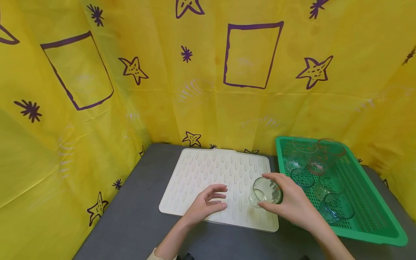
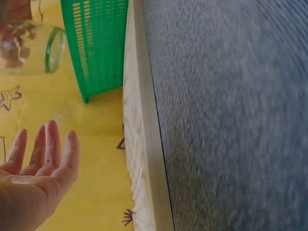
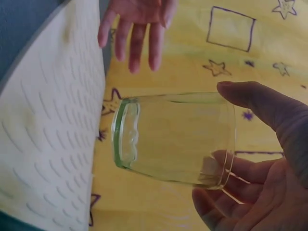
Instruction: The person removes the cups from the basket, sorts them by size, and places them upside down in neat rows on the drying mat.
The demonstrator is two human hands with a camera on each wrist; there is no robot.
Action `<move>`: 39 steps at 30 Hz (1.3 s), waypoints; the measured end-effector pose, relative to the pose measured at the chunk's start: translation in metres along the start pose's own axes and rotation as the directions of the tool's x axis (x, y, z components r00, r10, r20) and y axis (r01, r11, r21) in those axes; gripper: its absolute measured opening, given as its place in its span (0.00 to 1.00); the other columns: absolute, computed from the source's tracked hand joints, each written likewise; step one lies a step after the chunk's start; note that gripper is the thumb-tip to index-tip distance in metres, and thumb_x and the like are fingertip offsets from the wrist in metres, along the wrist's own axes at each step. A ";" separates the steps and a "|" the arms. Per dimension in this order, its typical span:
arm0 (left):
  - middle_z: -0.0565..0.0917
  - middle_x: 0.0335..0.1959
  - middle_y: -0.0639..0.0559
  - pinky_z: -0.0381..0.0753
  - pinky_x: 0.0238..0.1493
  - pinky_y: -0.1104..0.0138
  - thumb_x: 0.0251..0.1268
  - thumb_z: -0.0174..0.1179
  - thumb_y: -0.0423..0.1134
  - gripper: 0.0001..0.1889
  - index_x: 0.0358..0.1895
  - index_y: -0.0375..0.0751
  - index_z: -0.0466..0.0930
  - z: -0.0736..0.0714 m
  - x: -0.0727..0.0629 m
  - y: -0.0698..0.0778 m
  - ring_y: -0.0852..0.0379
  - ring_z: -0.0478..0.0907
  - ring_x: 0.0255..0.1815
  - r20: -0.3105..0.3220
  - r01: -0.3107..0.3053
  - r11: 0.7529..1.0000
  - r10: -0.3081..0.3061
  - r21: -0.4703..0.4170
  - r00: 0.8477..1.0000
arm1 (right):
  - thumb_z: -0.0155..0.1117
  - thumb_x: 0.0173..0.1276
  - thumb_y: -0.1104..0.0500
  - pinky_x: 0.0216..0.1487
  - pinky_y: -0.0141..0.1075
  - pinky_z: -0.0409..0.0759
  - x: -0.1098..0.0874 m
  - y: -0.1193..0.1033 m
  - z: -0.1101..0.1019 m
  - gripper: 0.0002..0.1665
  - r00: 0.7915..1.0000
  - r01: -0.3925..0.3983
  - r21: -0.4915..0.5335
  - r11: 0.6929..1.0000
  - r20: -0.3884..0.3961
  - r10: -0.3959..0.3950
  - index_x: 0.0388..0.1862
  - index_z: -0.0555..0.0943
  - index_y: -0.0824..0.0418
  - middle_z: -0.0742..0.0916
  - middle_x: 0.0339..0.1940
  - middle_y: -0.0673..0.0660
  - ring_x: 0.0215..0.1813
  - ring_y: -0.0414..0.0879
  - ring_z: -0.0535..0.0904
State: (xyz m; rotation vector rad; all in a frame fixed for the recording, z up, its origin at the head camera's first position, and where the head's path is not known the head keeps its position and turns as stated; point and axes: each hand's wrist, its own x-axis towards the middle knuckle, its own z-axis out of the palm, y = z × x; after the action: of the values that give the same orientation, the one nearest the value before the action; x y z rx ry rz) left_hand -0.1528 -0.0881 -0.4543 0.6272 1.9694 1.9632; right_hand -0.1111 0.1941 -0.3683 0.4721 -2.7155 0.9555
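Note:
My right hand (image 1: 294, 204) holds a clear, green-tinted drinking glass (image 1: 267, 190) near its rim, thumb on one side and fingers on the other. In the right wrist view, the thick base of the glass (image 3: 168, 137) faces the cream ridged drying mat (image 3: 53, 130), with a gap between them. Over the middle of the mat, my left hand (image 1: 204, 206) hovers with nothing in it. Its fingers (image 2: 53, 144) are spread and slightly bent in the left wrist view, apart from the glass.
A green plastic basket (image 1: 373, 231) stands right of the mat on the dark grey tabletop (image 1: 130, 216). Several glasses sit inside, among them a pinkish glass (image 1: 316, 167) and a blue glass (image 1: 338, 209). Yellow patterned cloth (image 1: 201, 108) hangs behind and at both sides.

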 end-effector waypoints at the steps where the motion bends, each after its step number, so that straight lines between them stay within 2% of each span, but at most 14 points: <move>1: 0.75 0.60 0.44 0.73 0.61 0.57 0.62 0.65 0.36 0.26 0.64 0.41 0.71 0.001 0.001 -0.001 0.36 0.71 0.62 0.007 -0.005 1.000 0.005 0.010 1.000 | 0.81 0.48 0.43 0.44 0.47 0.77 0.001 -0.001 0.004 0.42 1.000 0.009 0.007 1.000 0.003 -0.009 0.61 0.76 0.55 0.80 0.57 0.51 0.52 0.49 0.76; 4: 0.75 0.61 0.43 0.71 0.62 0.55 0.61 0.66 0.36 0.27 0.64 0.42 0.71 0.006 0.002 -0.002 0.36 0.71 0.62 0.029 -0.019 0.999 0.018 0.033 0.999 | 0.81 0.47 0.43 0.44 0.44 0.78 0.003 -0.003 0.015 0.41 1.000 0.030 0.032 0.999 0.009 -0.030 0.60 0.77 0.54 0.81 0.55 0.49 0.50 0.47 0.77; 8: 0.73 0.62 0.39 0.72 0.62 0.56 0.60 0.67 0.35 0.29 0.65 0.40 0.70 0.012 0.004 -0.003 0.38 0.71 0.62 0.053 -0.036 0.997 0.033 0.066 0.998 | 0.82 0.46 0.45 0.43 0.40 0.79 0.004 -0.005 0.028 0.41 0.998 0.060 0.056 0.997 0.020 -0.061 0.59 0.77 0.54 0.81 0.53 0.48 0.49 0.45 0.77; 15: 0.75 0.63 0.53 0.73 0.61 0.61 0.55 0.72 0.40 0.33 0.66 0.49 0.70 0.022 0.005 -0.004 0.53 0.73 0.61 0.065 -0.064 0.982 0.053 0.179 0.996 | 0.83 0.44 0.46 0.44 0.39 0.79 0.004 -0.010 0.042 0.42 0.997 0.047 0.064 0.997 0.055 -0.051 0.59 0.77 0.53 0.80 0.54 0.45 0.48 0.43 0.76; 18: 0.75 0.62 0.55 0.72 0.62 0.60 0.53 0.73 0.41 0.36 0.66 0.51 0.69 0.025 0.006 -0.004 0.56 0.72 0.61 0.069 -0.092 0.972 0.079 0.216 0.994 | 0.83 0.44 0.47 0.44 0.39 0.78 0.004 -0.012 0.046 0.42 0.996 0.060 0.069 0.996 0.062 -0.064 0.59 0.77 0.53 0.80 0.54 0.44 0.47 0.42 0.76; 25: 0.77 0.60 0.47 0.72 0.62 0.62 0.51 0.75 0.40 0.38 0.67 0.48 0.68 0.029 0.007 -0.006 0.55 0.73 0.61 0.086 -0.162 0.953 0.144 0.256 0.986 | 0.83 0.42 0.47 0.45 0.37 0.77 0.003 -0.016 0.053 0.42 0.995 0.070 0.063 0.996 0.067 -0.074 0.58 0.78 0.53 0.80 0.54 0.43 0.50 0.42 0.75; 30: 0.77 0.60 0.45 0.73 0.61 0.62 0.52 0.74 0.41 0.38 0.68 0.42 0.67 0.030 0.007 -0.008 0.53 0.73 0.62 0.094 -0.171 0.947 0.151 0.271 0.984 | 0.83 0.40 0.46 0.47 0.41 0.78 0.002 -0.018 0.054 0.43 0.995 0.060 0.054 0.997 0.070 -0.064 0.57 0.78 0.52 0.80 0.54 0.43 0.54 0.42 0.75; 33: 0.77 0.60 0.46 0.74 0.60 0.62 0.51 0.75 0.41 0.38 0.67 0.43 0.68 0.030 0.007 -0.008 0.54 0.73 0.62 0.089 -0.169 0.946 0.150 0.277 0.985 | 0.83 0.40 0.45 0.49 0.42 0.78 0.002 -0.018 0.055 0.44 0.996 0.054 0.054 0.997 0.075 -0.058 0.58 0.77 0.51 0.80 0.55 0.42 0.55 0.42 0.75; 39: 0.78 0.60 0.48 0.75 0.59 0.62 0.50 0.75 0.39 0.38 0.67 0.47 0.69 0.029 0.006 -0.006 0.56 0.73 0.61 0.060 -0.163 0.951 0.153 0.262 0.986 | 0.83 0.43 0.43 0.46 0.36 0.80 0.002 -0.012 0.053 0.46 0.995 0.052 0.166 0.985 0.070 -0.064 0.62 0.75 0.49 0.80 0.57 0.44 0.53 0.42 0.76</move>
State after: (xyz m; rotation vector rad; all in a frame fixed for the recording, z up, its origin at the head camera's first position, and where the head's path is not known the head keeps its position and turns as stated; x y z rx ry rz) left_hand -0.1445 -0.0594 -0.4607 0.9084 2.2415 1.7675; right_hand -0.1138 0.1507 -0.4015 0.6262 -2.6836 1.1736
